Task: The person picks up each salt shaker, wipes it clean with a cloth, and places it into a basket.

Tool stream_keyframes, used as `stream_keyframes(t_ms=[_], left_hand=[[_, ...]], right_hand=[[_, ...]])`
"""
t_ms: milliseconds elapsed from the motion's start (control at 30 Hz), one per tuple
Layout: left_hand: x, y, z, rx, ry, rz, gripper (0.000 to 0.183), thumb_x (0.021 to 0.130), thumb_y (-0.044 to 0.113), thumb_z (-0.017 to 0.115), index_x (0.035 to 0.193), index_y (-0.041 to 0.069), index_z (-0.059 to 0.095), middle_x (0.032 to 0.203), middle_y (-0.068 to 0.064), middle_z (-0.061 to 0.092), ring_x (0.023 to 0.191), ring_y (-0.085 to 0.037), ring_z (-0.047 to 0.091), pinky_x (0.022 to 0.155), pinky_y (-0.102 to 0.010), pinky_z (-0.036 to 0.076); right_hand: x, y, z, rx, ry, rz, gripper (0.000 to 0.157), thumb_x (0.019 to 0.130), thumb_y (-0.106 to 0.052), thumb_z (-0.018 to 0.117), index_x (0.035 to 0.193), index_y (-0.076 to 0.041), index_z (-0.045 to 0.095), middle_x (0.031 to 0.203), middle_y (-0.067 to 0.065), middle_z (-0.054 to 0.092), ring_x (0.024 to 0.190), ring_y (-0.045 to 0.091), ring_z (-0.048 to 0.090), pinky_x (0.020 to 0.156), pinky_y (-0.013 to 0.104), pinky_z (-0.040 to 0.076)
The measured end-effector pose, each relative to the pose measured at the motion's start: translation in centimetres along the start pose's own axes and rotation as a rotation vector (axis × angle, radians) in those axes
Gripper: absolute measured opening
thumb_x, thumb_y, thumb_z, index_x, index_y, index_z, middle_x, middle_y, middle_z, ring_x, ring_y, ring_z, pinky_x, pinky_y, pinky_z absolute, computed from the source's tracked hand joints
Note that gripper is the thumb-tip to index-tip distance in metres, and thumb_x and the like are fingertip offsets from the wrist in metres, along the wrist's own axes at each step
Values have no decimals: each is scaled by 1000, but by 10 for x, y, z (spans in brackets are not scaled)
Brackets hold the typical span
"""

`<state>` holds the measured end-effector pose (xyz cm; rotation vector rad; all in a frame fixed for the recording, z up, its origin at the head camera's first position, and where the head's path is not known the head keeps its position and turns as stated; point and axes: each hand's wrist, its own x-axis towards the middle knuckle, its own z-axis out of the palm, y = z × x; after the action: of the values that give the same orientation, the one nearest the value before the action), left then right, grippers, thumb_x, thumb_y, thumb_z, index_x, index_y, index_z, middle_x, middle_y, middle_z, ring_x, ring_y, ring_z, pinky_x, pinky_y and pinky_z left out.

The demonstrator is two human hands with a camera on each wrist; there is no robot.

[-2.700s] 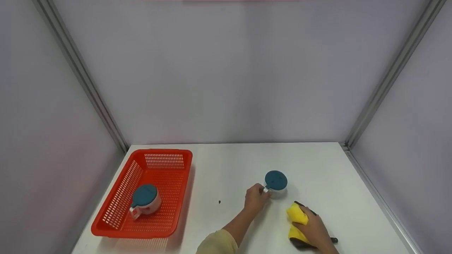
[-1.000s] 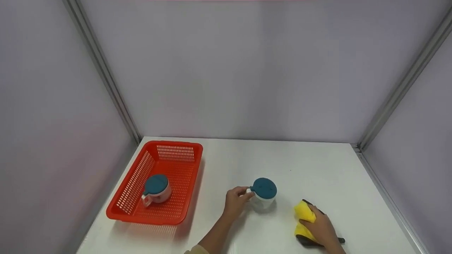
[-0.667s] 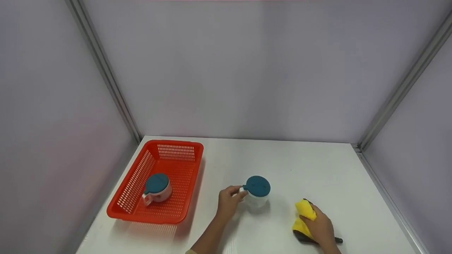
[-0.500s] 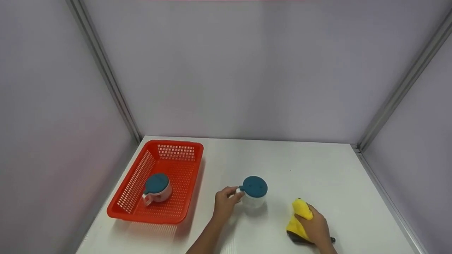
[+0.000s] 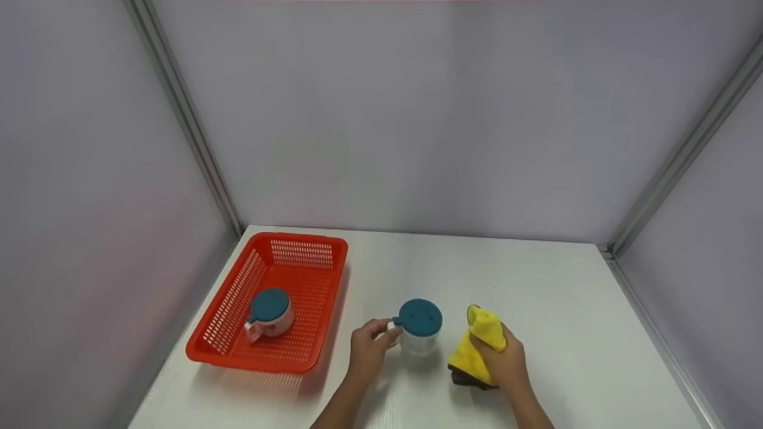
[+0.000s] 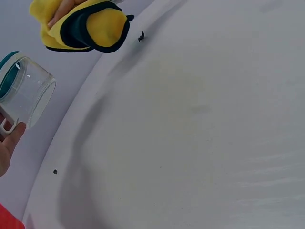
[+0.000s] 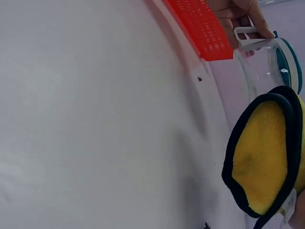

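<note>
My left hand (image 5: 366, 351) grips the white handle of a clear glass jar (image 6: 33, 88) with a round teal lid (image 5: 420, 317). The jar is off the table, its base apart from the shadow below, as the left wrist view shows. To its right, my right hand (image 5: 506, 360) holds a bunched yellow cloth (image 5: 474, 354) with dark edging. A folded end of the cloth (image 7: 259, 157) hangs down in the right wrist view, partly overlapping the jar (image 7: 257, 67) there. In the head view a gap lies between jar and cloth.
At the left a red perforated plastic basket (image 5: 343, 286) stands on the white table (image 5: 536, 280). Inside it sits a second jar (image 5: 271, 313) with a teal lid and handle. Small dark specks (image 6: 55, 171) lie on the table. Pale walls enclose the back and sides.
My left hand has raised the jar and brought it leftward. My right hand has lifted the cloth and carried it left, close to the jar. The view has shifted slightly.
</note>
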<state>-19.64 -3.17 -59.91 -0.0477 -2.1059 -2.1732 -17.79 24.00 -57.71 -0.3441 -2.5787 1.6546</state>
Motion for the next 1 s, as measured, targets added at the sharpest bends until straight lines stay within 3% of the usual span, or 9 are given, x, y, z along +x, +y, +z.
stream_keyframes(t_ms=[200, 433, 667, 867, 1000], left_hand=[[-1, -1, 0, 5, 24, -13, 16, 87, 21, 75, 101, 14, 75, 95, -3, 71, 103, -20, 67, 80, -28, 60], [-3, 4, 3, 16, 17, -1, 17, 86, 21, 76, 100, 12, 75, 92, -5, 70, 104, -20, 67, 79, -27, 60], [-5, 7, 9, 7, 8, 9, 17, 86, 17, 76, 102, 10, 75, 93, -4, 70, 99, -18, 67, 80, -29, 60], [-7, 8, 17, 42, 1, -13, 16, 86, 19, 77, 100, 12, 75, 90, -2, 70, 94, -15, 67, 77, -25, 60], [-8, 8, 18, 118, 4, 20, 15, 84, 22, 78, 97, 16, 76, 87, 3, 69, 90, -13, 66, 78, -26, 59]], right_hand=[[-4, -26, 16, 53, 7, -88, 76, 80, -59, 72, 134, -11, 50, 119, 8, 62, 104, 26, 58, 103, 51, 47], [-5, -46, 30, 94, 2, -199, 62, 84, -49, 74, 129, -13, 53, 110, 4, 63, 97, 23, 60, 98, 48, 52], [-6, -59, 40, -2, -105, -345, 59, 82, -47, 77, 129, -18, 55, 104, -2, 66, 90, 17, 62, 89, 42, 55], [-7, -65, 44, -81, -167, -377, 66, 81, -50, 77, 135, -22, 52, 101, -5, 65, 84, 15, 60, 81, 36, 53], [-6, -69, 48, -174, -183, -390, 73, 79, -54, 77, 138, -21, 49, 100, -6, 61, 84, 14, 57, 79, 35, 50]])
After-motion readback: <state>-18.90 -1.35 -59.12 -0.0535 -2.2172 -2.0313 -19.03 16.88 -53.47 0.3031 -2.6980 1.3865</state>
